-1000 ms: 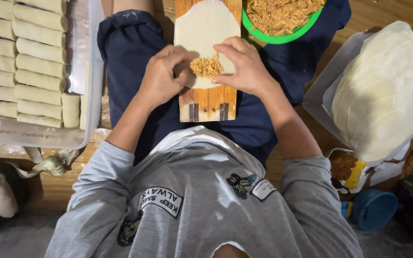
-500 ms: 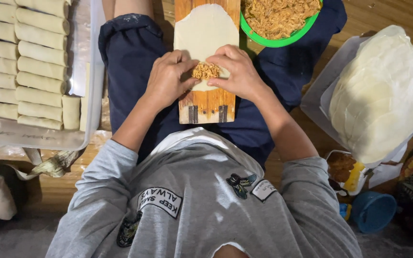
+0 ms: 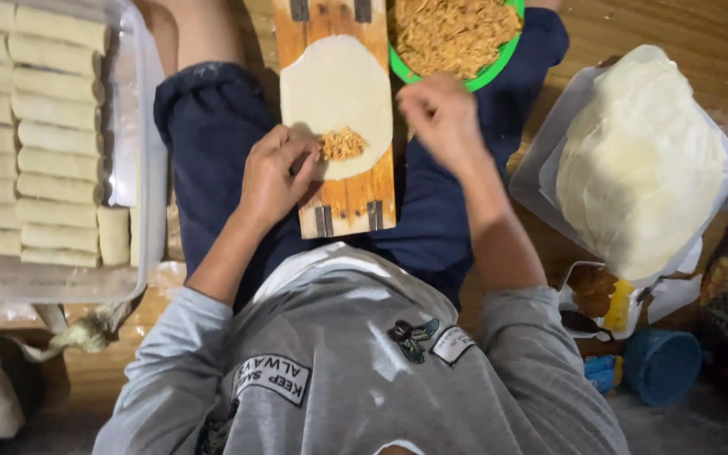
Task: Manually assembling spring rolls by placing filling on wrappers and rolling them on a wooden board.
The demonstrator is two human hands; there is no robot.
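Observation:
A round pale wrapper [image 3: 336,94] lies on a wooden board [image 3: 349,198] across my lap. A small heap of shredded filling [image 3: 343,144] sits near its lower edge. My left hand [image 3: 273,177] rests on the wrapper's left edge, fingertips touching the filling. My right hand [image 3: 438,114] is lifted off the wrapper, blurred, just below the rim of the green bowl [image 3: 486,72] of filling; whether it holds anything is unclear.
A clear tray [image 3: 132,160] at left holds several rolled pale rolls [image 3: 44,143]. A stack of round wrappers [image 3: 642,160] lies at right on plastic. A blue cup [image 3: 661,364] and small packets sit at lower right.
My right hand has left the filling heap and moved up and right toward the green bowl. My left hand stays at the wrapper's edge. The view has shifted, showing more of the board.

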